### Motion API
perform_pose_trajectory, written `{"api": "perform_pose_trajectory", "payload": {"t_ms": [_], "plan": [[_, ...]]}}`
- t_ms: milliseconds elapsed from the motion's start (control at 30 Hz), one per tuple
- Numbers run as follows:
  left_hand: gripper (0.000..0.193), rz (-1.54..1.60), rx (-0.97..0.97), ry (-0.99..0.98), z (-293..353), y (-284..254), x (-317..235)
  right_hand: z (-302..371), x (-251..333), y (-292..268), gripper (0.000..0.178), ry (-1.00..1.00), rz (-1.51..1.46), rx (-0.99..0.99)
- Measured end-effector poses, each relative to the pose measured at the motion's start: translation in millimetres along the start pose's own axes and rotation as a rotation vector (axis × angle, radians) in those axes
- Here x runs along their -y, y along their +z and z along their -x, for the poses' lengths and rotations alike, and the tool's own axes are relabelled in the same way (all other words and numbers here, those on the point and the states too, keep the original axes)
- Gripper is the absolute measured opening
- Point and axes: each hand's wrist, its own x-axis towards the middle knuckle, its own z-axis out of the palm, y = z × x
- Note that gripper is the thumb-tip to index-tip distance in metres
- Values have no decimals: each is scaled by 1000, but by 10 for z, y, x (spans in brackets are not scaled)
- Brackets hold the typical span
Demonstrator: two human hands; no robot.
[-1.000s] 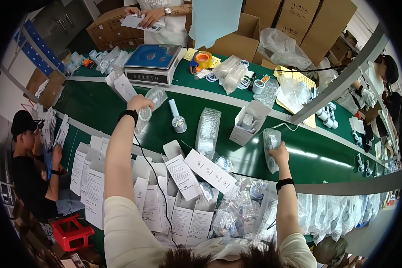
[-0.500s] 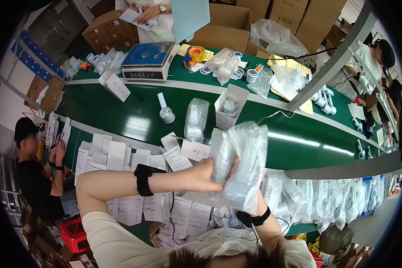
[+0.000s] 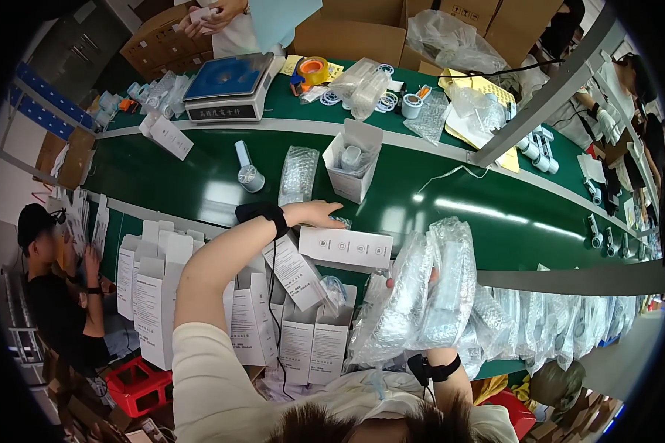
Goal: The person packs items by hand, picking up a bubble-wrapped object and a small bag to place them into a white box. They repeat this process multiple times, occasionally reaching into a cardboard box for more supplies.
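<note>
My left hand (image 3: 316, 214) reaches over the green bench with its fingers stretched out, at the far edge of a white box (image 3: 346, 247) lying on its side. A bit of clear wrap shows under its fingertips; whether they touch it I cannot tell. My right hand (image 3: 434, 275) holds bubble-wrapped packages (image 3: 451, 284) upright at the bench's near edge; most of the hand is hidden behind the plastic. Beyond my left hand lie another bubble-wrapped package (image 3: 298, 175) and an open white box (image 3: 352, 164) with a wrapped item inside. A white-and-grey handheld device (image 3: 250, 176) lies to their left.
White cartons (image 3: 157, 295) stand at the near left. Bagged items (image 3: 539, 325) line the near right, below a grey rail (image 3: 569, 282). A scale (image 3: 227, 87) and orange tape (image 3: 313, 70) sit on the far shelf. Co-workers are at the left (image 3: 59, 295), far side and right.
My left hand has let go of the bubble-wrapped packages and moved away to the white box. My right hand keeps them, now lower and further right. The view has shifted slightly.
</note>
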Motion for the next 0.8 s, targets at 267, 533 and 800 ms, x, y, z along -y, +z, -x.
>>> {"api": "perform_pose_trajectory", "payload": {"t_ms": [267,533,800], "plan": [[69,190,573,227,-176,505,-778,-306,-113,-394,48,-182,-517,739],[48,13,-130,-12,464,106,-955,-64,35,-649,43,-255,-87,-126],[102,148,-395,-606,275,-236,1193,166,116,-448,54,-235,-203,-140]]}}
